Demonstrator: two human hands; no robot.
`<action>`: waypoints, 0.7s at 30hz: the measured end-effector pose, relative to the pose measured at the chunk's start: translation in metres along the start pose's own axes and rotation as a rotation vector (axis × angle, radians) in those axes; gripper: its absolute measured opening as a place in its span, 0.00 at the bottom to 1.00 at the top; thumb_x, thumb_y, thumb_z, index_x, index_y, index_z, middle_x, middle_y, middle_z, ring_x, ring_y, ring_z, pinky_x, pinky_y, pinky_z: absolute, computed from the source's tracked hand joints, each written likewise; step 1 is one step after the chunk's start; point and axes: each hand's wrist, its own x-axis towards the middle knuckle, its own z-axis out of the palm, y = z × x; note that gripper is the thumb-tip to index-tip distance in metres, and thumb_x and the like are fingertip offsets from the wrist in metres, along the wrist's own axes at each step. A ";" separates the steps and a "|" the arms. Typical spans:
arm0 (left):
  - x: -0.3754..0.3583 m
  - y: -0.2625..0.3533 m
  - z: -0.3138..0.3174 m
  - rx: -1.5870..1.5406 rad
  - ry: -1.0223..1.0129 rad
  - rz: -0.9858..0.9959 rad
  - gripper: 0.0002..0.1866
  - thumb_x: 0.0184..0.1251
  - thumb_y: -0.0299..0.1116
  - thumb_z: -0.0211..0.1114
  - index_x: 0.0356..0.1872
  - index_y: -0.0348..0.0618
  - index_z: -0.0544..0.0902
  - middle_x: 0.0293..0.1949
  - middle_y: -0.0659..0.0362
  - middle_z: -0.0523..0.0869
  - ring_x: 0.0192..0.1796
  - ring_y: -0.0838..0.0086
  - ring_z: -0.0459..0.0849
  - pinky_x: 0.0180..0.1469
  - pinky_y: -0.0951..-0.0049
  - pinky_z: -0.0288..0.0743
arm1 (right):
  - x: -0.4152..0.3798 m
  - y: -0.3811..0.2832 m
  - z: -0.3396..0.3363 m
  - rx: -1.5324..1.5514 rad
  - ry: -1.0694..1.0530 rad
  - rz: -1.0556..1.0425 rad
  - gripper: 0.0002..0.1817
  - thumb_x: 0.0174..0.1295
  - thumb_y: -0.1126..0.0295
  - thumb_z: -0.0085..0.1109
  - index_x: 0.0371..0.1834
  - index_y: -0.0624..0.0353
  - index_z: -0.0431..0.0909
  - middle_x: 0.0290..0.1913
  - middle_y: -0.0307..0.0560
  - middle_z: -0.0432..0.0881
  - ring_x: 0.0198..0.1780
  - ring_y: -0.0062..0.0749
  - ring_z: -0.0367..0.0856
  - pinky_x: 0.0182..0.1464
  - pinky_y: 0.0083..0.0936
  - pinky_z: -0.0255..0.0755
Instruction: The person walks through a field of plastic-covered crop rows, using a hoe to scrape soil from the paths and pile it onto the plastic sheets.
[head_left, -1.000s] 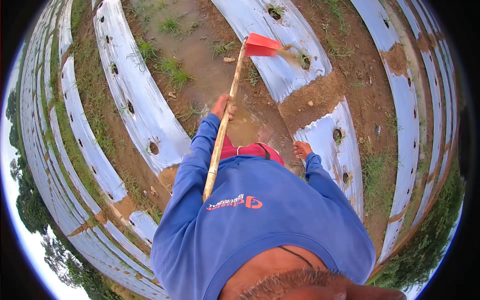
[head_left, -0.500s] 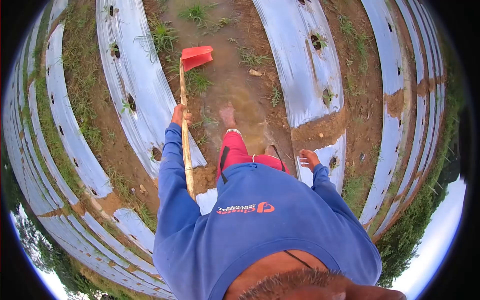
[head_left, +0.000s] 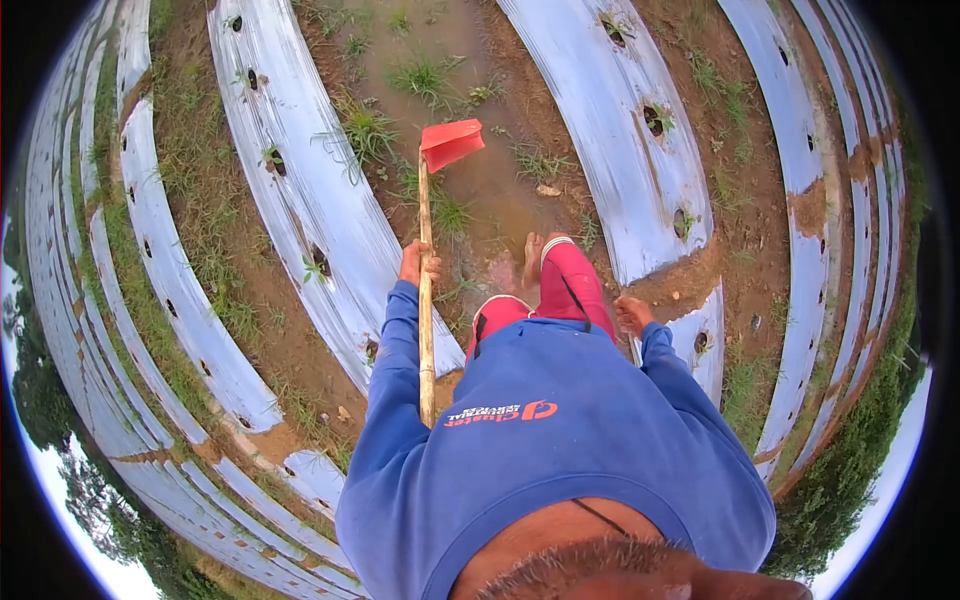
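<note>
My left hand (head_left: 420,264) is wrapped round a long wooden pole (head_left: 426,330), which points forward along my left side. A red blade (head_left: 452,144) sits at the pole's far end, above the muddy water. Beside my right thigh is my right hand (head_left: 634,315), its fingers curled in; whether it holds anything is too small to tell. One bare foot (head_left: 533,262) shows in front of me at the wet furrow.
Plastic-covered beds (head_left: 290,170) with planting holes run along my left, and another bed (head_left: 610,120) lies on my right, broken by bare soil. Between them is a water-filled furrow (head_left: 500,90) with grass tufts (head_left: 425,78) and a small stone (head_left: 548,190).
The pole, red blade and my left hand have shifted right in the view. My legs have changed position in a step. My right hand's fingers are more curled than before.
</note>
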 end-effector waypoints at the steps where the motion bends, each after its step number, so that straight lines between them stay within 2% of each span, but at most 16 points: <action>1: -0.001 0.009 0.010 0.005 -0.013 -0.015 0.10 0.44 0.39 0.51 0.22 0.48 0.61 0.13 0.63 0.63 0.10 0.82 0.60 0.10 0.80 0.56 | 0.006 -0.007 0.007 0.002 0.015 0.009 0.17 0.50 0.52 0.52 0.36 0.50 0.71 0.29 0.34 0.70 0.29 0.25 0.70 0.31 0.29 0.66; 5: -0.008 0.066 0.051 0.019 -0.099 0.041 0.07 0.42 0.34 0.49 0.22 0.48 0.62 0.14 0.63 0.64 0.11 0.81 0.61 0.11 0.80 0.57 | 0.045 -0.035 0.030 -0.028 0.022 0.060 0.17 0.49 0.51 0.52 0.36 0.49 0.71 0.30 0.36 0.71 0.30 0.28 0.71 0.31 0.34 0.65; 8: -0.025 0.117 0.093 0.030 -0.111 0.176 0.05 0.42 0.32 0.48 0.22 0.47 0.62 0.15 0.62 0.64 0.12 0.81 0.61 0.12 0.80 0.59 | 0.080 -0.075 0.044 -0.083 -0.034 0.084 0.19 0.48 0.50 0.52 0.37 0.50 0.71 0.32 0.38 0.71 0.32 0.30 0.71 0.32 0.37 0.65; 10: -0.039 0.158 0.131 0.061 -0.132 0.254 0.06 0.45 0.33 0.49 0.24 0.45 0.64 0.15 0.62 0.64 0.13 0.81 0.62 0.13 0.80 0.60 | 0.098 -0.135 0.055 -0.065 -0.052 0.037 0.19 0.48 0.50 0.52 0.37 0.50 0.71 0.33 0.39 0.71 0.33 0.31 0.71 0.32 0.37 0.65; 12: -0.059 0.185 0.153 0.129 -0.096 0.227 0.07 0.47 0.34 0.49 0.27 0.45 0.66 0.16 0.62 0.65 0.13 0.81 0.62 0.13 0.80 0.61 | 0.099 -0.174 0.067 -0.010 -0.055 0.010 0.20 0.47 0.50 0.52 0.37 0.51 0.71 0.33 0.39 0.71 0.34 0.31 0.71 0.31 0.37 0.65; 14: -0.066 0.219 0.187 0.236 -0.046 0.237 0.08 0.49 0.35 0.49 0.30 0.44 0.68 0.16 0.63 0.64 0.14 0.81 0.62 0.13 0.82 0.60 | 0.135 -0.226 0.071 0.044 -0.125 -0.084 0.19 0.47 0.52 0.53 0.37 0.52 0.70 0.30 0.39 0.70 0.30 0.28 0.71 0.28 0.32 0.66; 16: -0.064 0.252 0.196 0.231 0.022 0.197 0.08 0.49 0.36 0.48 0.29 0.45 0.68 0.15 0.64 0.64 0.14 0.81 0.62 0.13 0.82 0.59 | 0.126 -0.297 0.079 0.160 -0.210 -0.122 0.17 0.49 0.55 0.54 0.35 0.54 0.70 0.26 0.37 0.69 0.25 0.22 0.68 0.25 0.24 0.65; 18: -0.050 0.284 0.188 0.285 0.075 0.167 0.08 0.49 0.38 0.48 0.26 0.45 0.68 0.14 0.65 0.63 0.13 0.82 0.61 0.12 0.83 0.58 | 0.145 -0.346 0.084 0.235 -0.308 -0.357 0.13 0.51 0.56 0.53 0.33 0.52 0.71 0.24 0.32 0.69 0.21 0.20 0.67 0.22 0.20 0.63; 19: -0.044 0.297 0.190 0.310 0.159 0.147 0.11 0.48 0.41 0.49 0.24 0.44 0.68 0.13 0.65 0.63 0.11 0.82 0.60 0.11 0.83 0.57 | 0.120 -0.378 0.091 0.240 -0.247 -0.373 0.15 0.51 0.54 0.53 0.34 0.52 0.71 0.26 0.31 0.70 0.23 0.19 0.67 0.24 0.19 0.63; 21: -0.037 0.311 0.198 0.265 0.168 0.133 0.14 0.48 0.44 0.48 0.23 0.43 0.67 0.13 0.65 0.64 0.10 0.82 0.60 0.10 0.83 0.56 | 0.073 -0.438 0.101 0.227 -0.194 -0.414 0.17 0.50 0.52 0.53 0.36 0.52 0.72 0.28 0.31 0.70 0.25 0.17 0.68 0.28 0.19 0.64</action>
